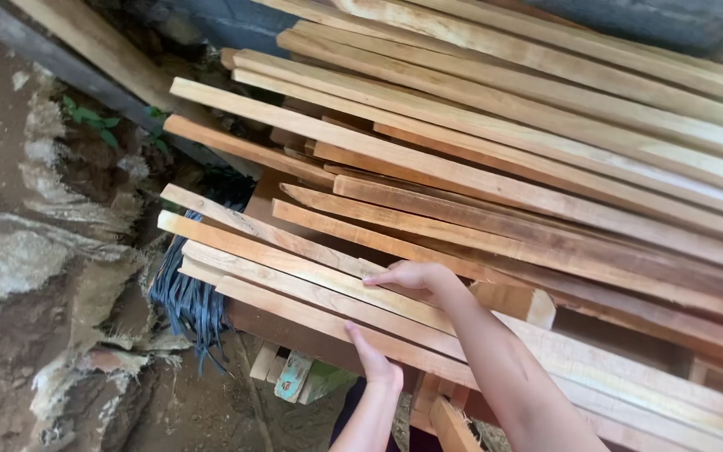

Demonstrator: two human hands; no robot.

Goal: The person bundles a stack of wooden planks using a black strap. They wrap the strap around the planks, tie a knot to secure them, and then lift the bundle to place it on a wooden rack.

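Right hand (416, 278) lay flat, fingers apart, on the near slats (311, 280) of the wood stack (546, 167), left hand (374, 362) open against the lowest edge; best slid out level, evenly supported.

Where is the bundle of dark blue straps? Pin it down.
In the head view, the bundle of dark blue straps hangs at lower left, under the ends of the wooden slats, left of the left hand.

Dirt ground (10, 393) under stacked wooden slats (495, 167), blue strap bundle (187, 301).
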